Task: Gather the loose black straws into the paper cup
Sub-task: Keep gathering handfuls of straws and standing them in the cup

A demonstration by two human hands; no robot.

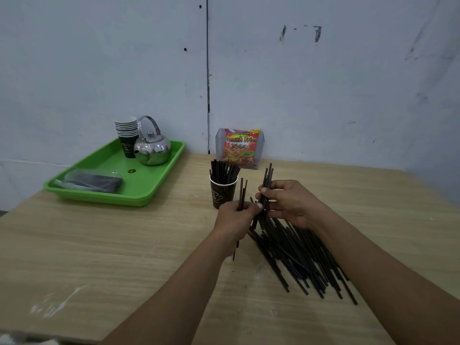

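Left hand, right hand — each grips black straws standing near upright.

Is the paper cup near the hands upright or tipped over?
Upright: the paper cup stands on its base on the table, and black straws rise from its open mouth.

black straws heaped, paper cup upright
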